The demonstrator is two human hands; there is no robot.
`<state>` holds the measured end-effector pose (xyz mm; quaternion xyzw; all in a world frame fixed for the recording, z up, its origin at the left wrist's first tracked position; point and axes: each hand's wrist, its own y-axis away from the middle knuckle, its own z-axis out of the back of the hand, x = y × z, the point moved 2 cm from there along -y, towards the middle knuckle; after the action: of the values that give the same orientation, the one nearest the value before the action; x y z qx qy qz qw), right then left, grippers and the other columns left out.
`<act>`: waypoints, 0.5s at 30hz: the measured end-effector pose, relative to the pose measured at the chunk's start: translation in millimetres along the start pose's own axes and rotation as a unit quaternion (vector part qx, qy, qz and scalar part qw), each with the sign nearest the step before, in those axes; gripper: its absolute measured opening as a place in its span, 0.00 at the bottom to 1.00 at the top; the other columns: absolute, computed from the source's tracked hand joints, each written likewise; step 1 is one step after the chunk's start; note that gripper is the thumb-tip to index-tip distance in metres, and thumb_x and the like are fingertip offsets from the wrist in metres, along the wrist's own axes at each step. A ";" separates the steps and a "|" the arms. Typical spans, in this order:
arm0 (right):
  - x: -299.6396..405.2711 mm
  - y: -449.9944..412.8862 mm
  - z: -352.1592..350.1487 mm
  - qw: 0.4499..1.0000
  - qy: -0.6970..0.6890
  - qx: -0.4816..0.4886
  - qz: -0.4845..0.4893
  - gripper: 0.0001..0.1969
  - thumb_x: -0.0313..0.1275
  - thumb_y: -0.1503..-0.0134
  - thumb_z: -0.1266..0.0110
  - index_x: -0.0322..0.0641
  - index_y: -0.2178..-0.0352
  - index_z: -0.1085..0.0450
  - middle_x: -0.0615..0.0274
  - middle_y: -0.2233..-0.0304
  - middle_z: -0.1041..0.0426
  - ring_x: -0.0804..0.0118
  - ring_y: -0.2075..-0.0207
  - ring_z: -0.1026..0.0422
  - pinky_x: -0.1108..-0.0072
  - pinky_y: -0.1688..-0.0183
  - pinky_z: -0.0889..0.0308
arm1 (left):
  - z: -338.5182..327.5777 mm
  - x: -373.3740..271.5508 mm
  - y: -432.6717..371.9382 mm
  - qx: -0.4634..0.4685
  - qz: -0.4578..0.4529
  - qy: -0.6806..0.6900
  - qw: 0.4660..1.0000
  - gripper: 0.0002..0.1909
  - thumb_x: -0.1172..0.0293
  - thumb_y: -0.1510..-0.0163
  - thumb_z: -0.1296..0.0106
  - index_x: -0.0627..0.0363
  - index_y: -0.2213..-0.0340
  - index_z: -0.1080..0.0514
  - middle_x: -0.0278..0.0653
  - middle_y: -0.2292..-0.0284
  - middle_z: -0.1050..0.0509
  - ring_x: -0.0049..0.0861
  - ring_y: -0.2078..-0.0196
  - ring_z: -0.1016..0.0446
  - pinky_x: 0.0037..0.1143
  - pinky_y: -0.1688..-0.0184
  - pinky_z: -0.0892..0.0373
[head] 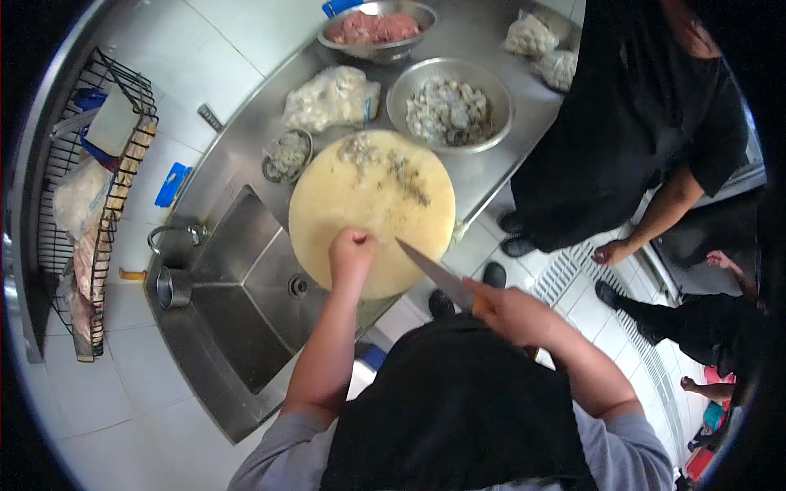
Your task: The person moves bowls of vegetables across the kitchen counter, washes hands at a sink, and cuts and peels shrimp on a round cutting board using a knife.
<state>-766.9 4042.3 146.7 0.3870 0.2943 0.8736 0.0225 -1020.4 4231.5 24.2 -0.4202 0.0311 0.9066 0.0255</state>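
My right hand (516, 313) grips a kitchen knife (433, 270) by its orange handle. The blade points up and left, its tip over the near right part of a round, pale yellow cutting board (374, 202). Over the near left part of the board is my left hand (354, 251), its fingers curled in; whether something small sits inside them is hidden. Grey scraps (405, 175), seemingly shrimp pieces, lie on the far side of the board. Beyond it stands a steel bowl (398, 132) of raw, peeled-looking shrimp (448, 110). A smaller bowl (310, 144) with greyish pieces touches the board's left.
Left of the board is a steel sink (227, 344) with a faucet (178, 233). Behind stand a bag of pale food (334, 98) and a bowl of raw meat (374, 30). A wire rack (123, 184) hangs on the wall. A co-worker (614, 135) stands at right.
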 end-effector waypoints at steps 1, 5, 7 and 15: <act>2.3 0.5 -1.9 1.000 -0.007 0.003 -0.001 0.29 0.35 0.37 0.53 0.44 0.35 0.45 0.38 0.68 0.24 0.39 0.65 0.24 0.57 0.59 0.29 | 4.5 7.2 0.9 0.015 0.017 -0.015 1.000 0.08 0.71 0.52 0.40 0.64 0.74 0.24 0.45 0.75 0.21 0.29 0.73 0.22 0.28 0.67 0.27; 10.6 1.2 5.4 0.999 0.007 0.020 -0.030 0.29 0.35 0.37 0.53 0.43 0.35 0.45 0.38 0.68 0.24 0.39 0.65 0.24 0.57 0.59 0.29 | 18.6 26.1 -5.5 0.022 0.061 0.067 0.996 0.08 0.71 0.52 0.39 0.64 0.74 0.25 0.42 0.76 0.21 0.26 0.74 0.23 0.26 0.68 0.28; 4.6 -0.8 1.2 1.000 0.017 0.013 -0.023 0.29 0.35 0.37 0.53 0.43 0.35 0.45 0.39 0.69 0.23 0.40 0.65 0.23 0.57 0.60 0.29 | 38.8 21.7 -17.6 -0.001 0.055 0.084 0.995 0.08 0.71 0.51 0.39 0.64 0.73 0.25 0.38 0.77 0.22 0.22 0.74 0.24 0.24 0.68 0.29; 1.5 14.8 20.5 0.991 -0.009 -0.130 -0.008 0.30 0.33 0.40 0.47 0.54 0.36 0.43 0.43 0.72 0.24 0.42 0.69 0.23 0.60 0.63 0.28 | 124.2 -6.2 -97.0 -0.114 -0.001 0.094 0.989 0.08 0.71 0.49 0.41 0.64 0.73 0.25 0.37 0.76 0.22 0.21 0.73 0.25 0.23 0.67 0.30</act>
<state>-751.0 4040.6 166.4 0.3860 0.1808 0.9009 0.0823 -1103.8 4337.7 105.6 -0.5041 -0.0705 0.8604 -0.0243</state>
